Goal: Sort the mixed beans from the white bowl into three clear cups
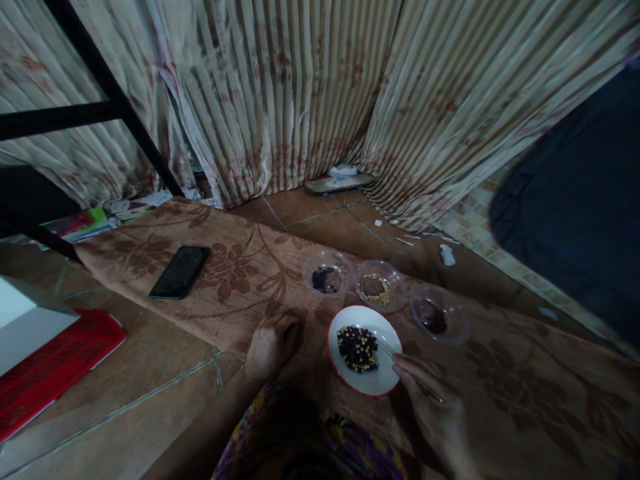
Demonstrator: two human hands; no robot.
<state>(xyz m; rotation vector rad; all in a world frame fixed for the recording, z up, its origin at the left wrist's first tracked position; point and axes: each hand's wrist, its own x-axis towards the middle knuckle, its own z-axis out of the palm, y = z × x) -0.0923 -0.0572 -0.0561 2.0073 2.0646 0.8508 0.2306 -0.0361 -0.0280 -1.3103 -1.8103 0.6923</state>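
Note:
A white bowl with a red rim stands before me, holding a mix of dark and pale yellow beans or beads. At the bowl's right edge, my right hand is closed round thin metal tweezers, whose tips reach over the bowl's inside. Left of the bowl, my left hand rests on the cloth with its fingers curled in; nothing shows in it. Behind the bowl is a clear cup with dark pieces. Beside it are a clear cup with yellow pieces and one with reddish-brown pieces.
A brown patterned cloth covers the narrow table. A black phone lies on its left part. On the floor are a skateboard and a red and white box. Striped curtains hang behind; a dark rounded object stands right.

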